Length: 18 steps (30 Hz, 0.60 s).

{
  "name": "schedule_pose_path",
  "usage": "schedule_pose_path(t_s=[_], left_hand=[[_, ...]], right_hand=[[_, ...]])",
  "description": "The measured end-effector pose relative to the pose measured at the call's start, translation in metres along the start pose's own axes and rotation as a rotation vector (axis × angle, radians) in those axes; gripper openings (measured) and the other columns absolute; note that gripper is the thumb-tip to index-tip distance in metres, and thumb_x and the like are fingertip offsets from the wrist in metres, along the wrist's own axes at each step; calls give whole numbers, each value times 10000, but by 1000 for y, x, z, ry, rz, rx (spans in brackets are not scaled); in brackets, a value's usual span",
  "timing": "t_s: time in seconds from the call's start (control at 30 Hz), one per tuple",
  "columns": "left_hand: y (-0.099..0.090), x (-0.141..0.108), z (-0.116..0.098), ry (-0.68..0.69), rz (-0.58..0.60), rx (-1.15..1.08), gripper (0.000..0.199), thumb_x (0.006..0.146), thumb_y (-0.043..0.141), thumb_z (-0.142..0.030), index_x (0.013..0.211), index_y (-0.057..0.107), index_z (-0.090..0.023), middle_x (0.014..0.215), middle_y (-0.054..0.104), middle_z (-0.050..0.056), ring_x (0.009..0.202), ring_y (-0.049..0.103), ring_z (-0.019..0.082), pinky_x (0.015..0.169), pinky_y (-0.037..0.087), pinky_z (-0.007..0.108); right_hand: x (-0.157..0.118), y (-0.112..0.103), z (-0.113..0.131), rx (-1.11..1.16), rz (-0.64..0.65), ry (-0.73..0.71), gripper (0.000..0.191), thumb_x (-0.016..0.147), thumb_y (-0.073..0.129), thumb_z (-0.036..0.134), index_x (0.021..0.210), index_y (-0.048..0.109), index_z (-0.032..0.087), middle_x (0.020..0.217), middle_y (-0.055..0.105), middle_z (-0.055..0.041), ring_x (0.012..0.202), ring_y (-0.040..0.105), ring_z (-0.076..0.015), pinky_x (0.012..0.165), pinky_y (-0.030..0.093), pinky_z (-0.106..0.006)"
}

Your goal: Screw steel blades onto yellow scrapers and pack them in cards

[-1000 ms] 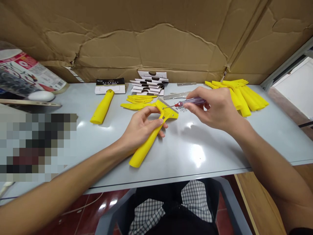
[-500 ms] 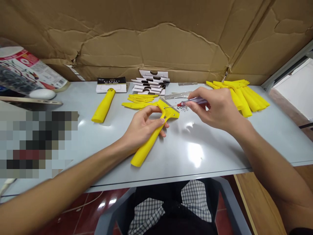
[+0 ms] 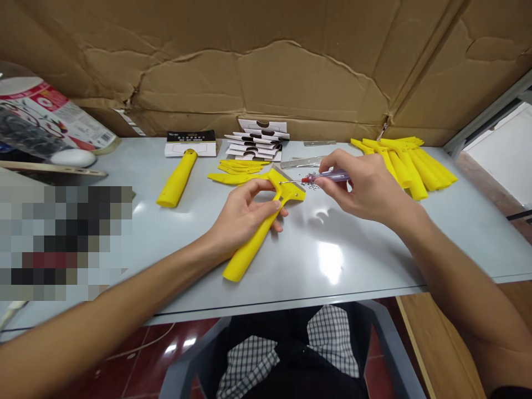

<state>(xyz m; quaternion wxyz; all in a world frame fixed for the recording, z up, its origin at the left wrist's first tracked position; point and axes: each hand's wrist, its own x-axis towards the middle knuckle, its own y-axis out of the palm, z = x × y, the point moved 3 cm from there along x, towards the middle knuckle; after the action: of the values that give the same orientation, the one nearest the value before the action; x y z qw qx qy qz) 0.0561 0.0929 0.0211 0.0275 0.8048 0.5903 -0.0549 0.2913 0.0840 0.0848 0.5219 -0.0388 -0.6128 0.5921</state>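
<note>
My left hand (image 3: 249,213) is closed around the neck of a yellow scraper (image 3: 251,246), its handle slanting down toward me and its head turned up. A metal blade edge shows along the head, with two screws in the yellow plastic. In my right hand (image 3: 361,180) is a screwdriver (image 3: 332,176) with a clear purplish handle and red collar. Its thin shaft points left, and the tip meets the screw on the left side of the head. Small loose nuts or screws (image 3: 312,182) lie on the table just behind the screwdriver.
Yellow flat pieces (image 3: 241,166) and folded white cards (image 3: 255,145) lie behind my left hand. Metal blades (image 3: 301,162) rest nearby. Yellow handles (image 3: 411,166) are piled at right; a carded scraper (image 3: 178,180) lies at left. Cardboard (image 3: 266,77) lines the back.
My right hand's fingers have shifted slightly on the screwdriver handle, while the tip stays at the same screw. My left hand and the scraper hold still.
</note>
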Motion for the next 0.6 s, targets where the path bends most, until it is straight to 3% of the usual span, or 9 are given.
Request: schedule_pose_path(t_s=[0.1,0.2,0.4,0.6], left_hand=[[0,0,0,-6,-3,-13,385,880,786,-282,1195,602,-159,917,786,50,570,729,177,603,615,343],[0,0,0,-11,-8,-17,381,880,783,-275,1194,599,-160,891,783,43,565,723,178,598,613,343],[0,0,0,-24,-13,-25,376,876,783,-273,1185,599,-165,887,789,38,552,716,173,598,604,340],[0,1,0,-13,-2,-21,362,888,774,-265,1188,596,-168,858,787,31,556,716,173,611,607,340]], right_hand=[[-1,0,0,34,85,24,141,987,653,269,1122,627,233,740,669,26,607,601,-167,634,387,-314],[-2,0,-1,57,91,26,178,981,624,228,1158,625,225,878,732,-21,685,648,-188,662,419,-329],[0,1,-2,-6,69,39,96,1021,648,322,1035,625,230,798,706,-16,687,630,-206,650,383,-331],[-3,-1,1,37,103,35,166,991,638,246,1155,617,231,883,723,-27,696,634,-200,654,405,-341]])
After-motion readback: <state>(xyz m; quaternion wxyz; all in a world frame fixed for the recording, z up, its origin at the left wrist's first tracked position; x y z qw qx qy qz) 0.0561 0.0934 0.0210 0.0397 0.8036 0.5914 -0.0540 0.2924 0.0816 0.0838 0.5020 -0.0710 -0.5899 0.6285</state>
